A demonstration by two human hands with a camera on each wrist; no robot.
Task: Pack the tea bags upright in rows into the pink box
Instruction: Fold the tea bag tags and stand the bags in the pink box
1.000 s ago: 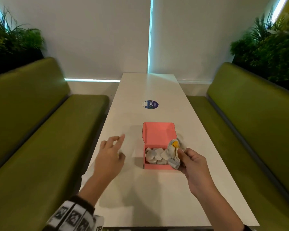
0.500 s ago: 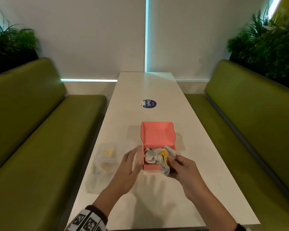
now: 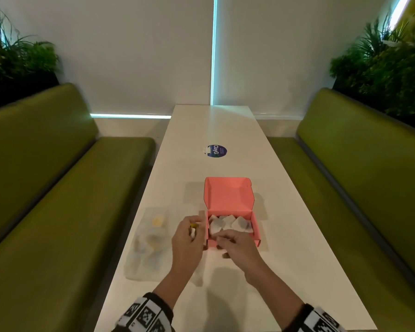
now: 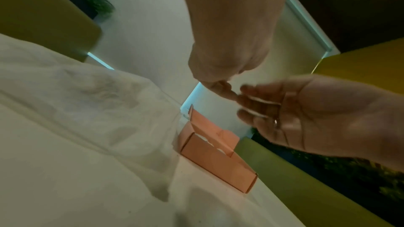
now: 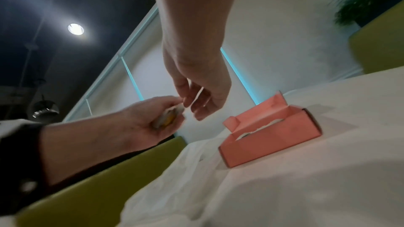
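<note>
The pink box (image 3: 229, 197) stands open mid-table, its lid tipped back. Several white tea bags (image 3: 228, 224) stand packed inside it. My left hand (image 3: 192, 230) hovers just left of the box and grips a tea bag with a yellow tag (image 3: 193, 225). In the right wrist view the tea bag (image 5: 169, 119) shows in the curled left hand (image 5: 153, 118). My right hand (image 3: 225, 243) is over the box's front edge, fingers loose and holding nothing. Its fingertips (image 5: 186, 101) almost meet the left hand. The box (image 5: 268, 141) is beside them.
A clear plastic bag (image 3: 149, 243) with more tea bags lies flat on the white table (image 3: 213, 130), left of my left hand. A round blue sticker (image 3: 216, 150) sits beyond the box. Green benches (image 3: 46, 188) run along both sides.
The yellow-tagged tea bag has passed from my right hand to my left. The left hand came in from the table's left to the box; the right hand let go and sank to the box front.
</note>
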